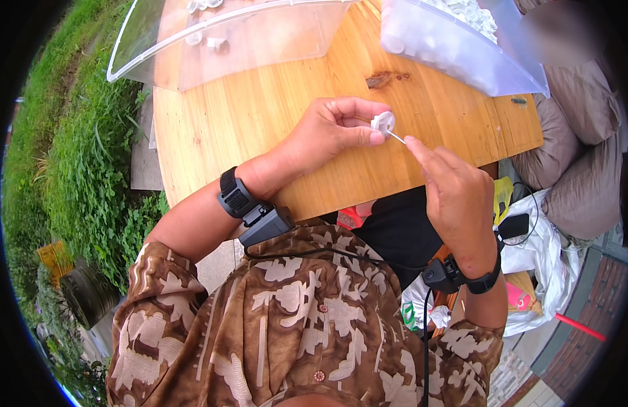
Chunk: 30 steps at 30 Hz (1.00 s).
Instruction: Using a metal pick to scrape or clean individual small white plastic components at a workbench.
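Over the near part of the wooden table (260,122), my left hand (331,125) pinches a small white round plastic part (383,122) between thumb and fingers. The part looks hollow, with an opening turned toward my right side. My right hand (456,193) is closed round a thin metal rod-like tool (396,138), whose handle, if it has one, is hidden in the fingers. The rod's far end reaches the white part at its opening. Whether the tip is inside or only touching the rim, I cannot tell.
A transparent plastic bin (260,44) at the far left holds a few white parts (218,45). At the far right, a translucent bin (436,57) holds many white pieces. Someone in grey-brown trousers (572,142) sits to the right. Beside my right arm are white plastic bags (548,261) and a phone (514,226).
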Tool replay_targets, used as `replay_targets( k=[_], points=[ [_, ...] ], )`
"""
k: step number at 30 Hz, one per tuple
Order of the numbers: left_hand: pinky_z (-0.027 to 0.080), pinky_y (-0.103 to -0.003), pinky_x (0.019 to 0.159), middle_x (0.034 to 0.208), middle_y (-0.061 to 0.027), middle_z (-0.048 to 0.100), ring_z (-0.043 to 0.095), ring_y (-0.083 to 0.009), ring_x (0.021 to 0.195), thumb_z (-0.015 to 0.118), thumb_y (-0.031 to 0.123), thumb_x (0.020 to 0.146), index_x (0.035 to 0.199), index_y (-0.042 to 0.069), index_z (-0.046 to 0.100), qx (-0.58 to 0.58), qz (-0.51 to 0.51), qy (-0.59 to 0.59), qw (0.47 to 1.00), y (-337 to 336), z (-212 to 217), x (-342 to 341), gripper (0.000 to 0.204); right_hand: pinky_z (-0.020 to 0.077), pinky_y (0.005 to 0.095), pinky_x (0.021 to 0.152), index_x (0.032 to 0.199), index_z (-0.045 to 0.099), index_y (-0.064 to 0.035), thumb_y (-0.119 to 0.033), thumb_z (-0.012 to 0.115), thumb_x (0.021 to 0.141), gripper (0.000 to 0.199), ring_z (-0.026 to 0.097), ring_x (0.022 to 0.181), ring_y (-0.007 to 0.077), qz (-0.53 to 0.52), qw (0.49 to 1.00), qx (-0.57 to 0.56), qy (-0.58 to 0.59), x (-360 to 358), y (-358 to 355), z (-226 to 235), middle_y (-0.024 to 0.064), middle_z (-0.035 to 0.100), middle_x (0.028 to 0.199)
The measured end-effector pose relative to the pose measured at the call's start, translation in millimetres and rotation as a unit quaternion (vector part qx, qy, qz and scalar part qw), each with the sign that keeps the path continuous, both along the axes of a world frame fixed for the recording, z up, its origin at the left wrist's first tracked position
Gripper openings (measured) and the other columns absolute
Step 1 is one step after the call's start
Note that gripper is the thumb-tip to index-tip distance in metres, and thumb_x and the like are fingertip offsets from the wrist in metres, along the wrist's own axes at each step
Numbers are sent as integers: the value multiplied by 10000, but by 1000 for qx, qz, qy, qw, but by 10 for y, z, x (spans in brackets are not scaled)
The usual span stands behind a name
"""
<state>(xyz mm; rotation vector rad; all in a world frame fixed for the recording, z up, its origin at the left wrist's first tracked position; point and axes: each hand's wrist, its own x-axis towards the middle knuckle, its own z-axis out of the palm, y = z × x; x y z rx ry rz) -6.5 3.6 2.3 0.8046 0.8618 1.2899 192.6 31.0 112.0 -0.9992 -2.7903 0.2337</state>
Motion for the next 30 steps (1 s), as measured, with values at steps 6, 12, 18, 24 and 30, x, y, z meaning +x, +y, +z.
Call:
replay_targets(
  k=[6,12,18,24,30],
  points=[
    [515,-247,875,1053,-58,678,647,-113,965,699,14,833,1168,-5,608,7,-3,25,1000,-4,-12,0,348,491,383,564,1143,646,-86,8,559,757,407,612,647,281,15,999,40,0,-16,3,-79,83,566,767],
    [515,-232,858,1034,-49,681,645,-91,940,694,15,838,1170,-2,606,13,-7,46,999,-11,14,-2,344,494,374,562,1147,645,-78,-5,570,760,401,625,665,256,19,998,63,-24,-31,9,-95,74,560,756],
    [517,-234,850,1027,-48,683,647,-91,930,696,31,843,1169,-7,604,3,-5,50,999,-14,29,0,341,486,340,540,1146,647,-69,-27,577,765,390,602,627,213,32,992,110,-46,-35,-20,-112,56,524,716],
    [517,-242,853,1040,-54,682,646,-100,942,693,34,848,1171,-12,603,0,-3,49,999,-12,23,-1,338,478,323,534,1154,642,-57,-42,577,764,395,583,607,193,35,989,133,-55,-20,-7,-134,52,500,698],
    [518,-236,846,1038,-51,681,645,-97,940,689,24,849,1169,-15,606,-1,1,48,999,-10,20,7,333,482,324,539,1158,639,-46,-43,570,760,404,587,618,198,26,989,134,-64,-42,-25,-157,56,513,721]
  ],
)
